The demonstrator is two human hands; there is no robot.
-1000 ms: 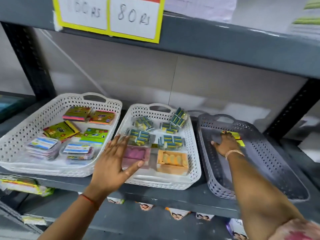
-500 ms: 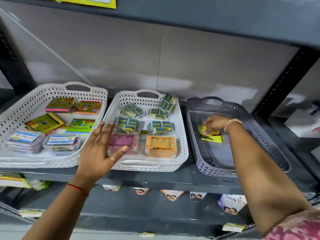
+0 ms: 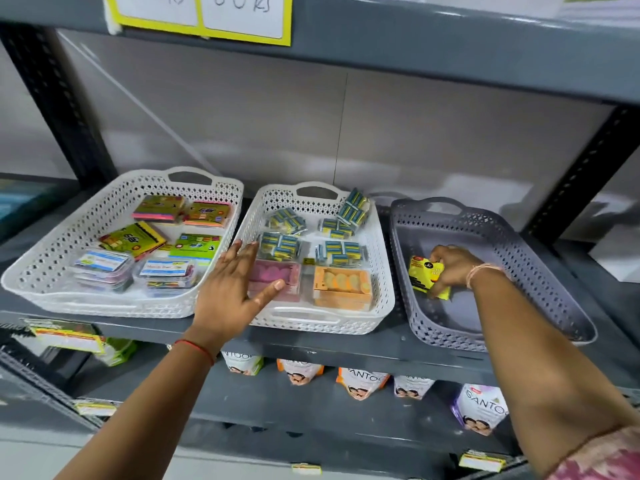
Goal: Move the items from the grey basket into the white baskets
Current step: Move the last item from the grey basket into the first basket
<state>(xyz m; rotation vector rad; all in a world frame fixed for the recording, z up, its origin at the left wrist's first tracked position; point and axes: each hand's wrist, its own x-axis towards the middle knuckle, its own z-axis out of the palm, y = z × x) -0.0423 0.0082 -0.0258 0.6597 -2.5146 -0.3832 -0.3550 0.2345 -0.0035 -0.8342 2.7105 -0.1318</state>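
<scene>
The grey basket (image 3: 540,271) stands at the right end of the shelf. Inside it my right hand (image 3: 452,268) grips a small yellow packet (image 3: 423,273), held near the basket's left wall. Two white baskets sit to its left. The middle white basket (image 3: 382,268) holds blue-and-yellow bundles, a pink box and an orange box. The left white basket (image 3: 45,271) holds colourful pads and clear cases. My left hand (image 3: 233,287) hovers with fingers spread over the gap between the two white baskets, its thumb over the pink box (image 3: 277,277).
A grey metal shelf (image 3: 346,348) carries all three baskets, with another shelf and price cards (image 3: 204,15) overhead. Black uprights stand at the left and right. Soap pouches (image 3: 479,410) hang on the lower level, behind small shelf labels.
My right hand has closed on the yellow packet and drawn it from the back of the grey basket toward the front left. My left hand stays spread by the middle basket.
</scene>
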